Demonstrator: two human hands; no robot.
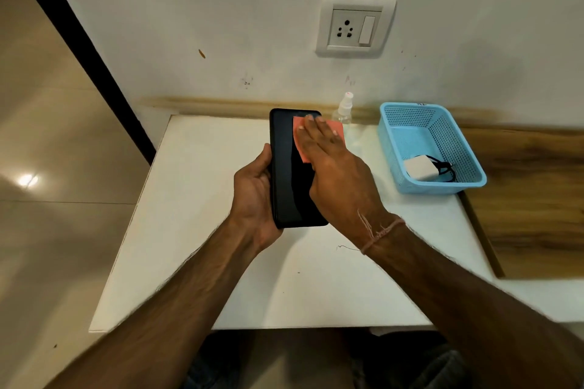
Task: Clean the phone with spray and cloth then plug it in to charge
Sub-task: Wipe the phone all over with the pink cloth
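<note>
The black phone (pixel 289 174) is held above the white table (pixel 196 230), screen up, long axis pointing away from the person. The left hand (pixel 252 196) grips its lower left edge, thumb lying along the side; the fingers wrapped behind the phone are hidden. The right hand (pixel 335 174) lies flat on the phone's right half with straight fingers, pressing a pink cloth (pixel 299 140) onto the glass. Most of the cloth is covered by the hand; only its left edge and a corner past the fingertips show. A thin thread band (pixel 379 232) circles that wrist.

Just beyond the phone's far right corner stands a clear spray bottle (pixel 344 109) with a white nozzle, its lower part hidden behind the cloth and fingers. Farther right of the phone sits a blue mesh basket (pixel 467 148) holding a white charger (pixel 418 168) and a dark cable (pixel 446 167), possibly plugged into it, though the tangle is hard to read. Above the phone, on the wall, is a socket (pixel 355 27) with its switch.
</note>
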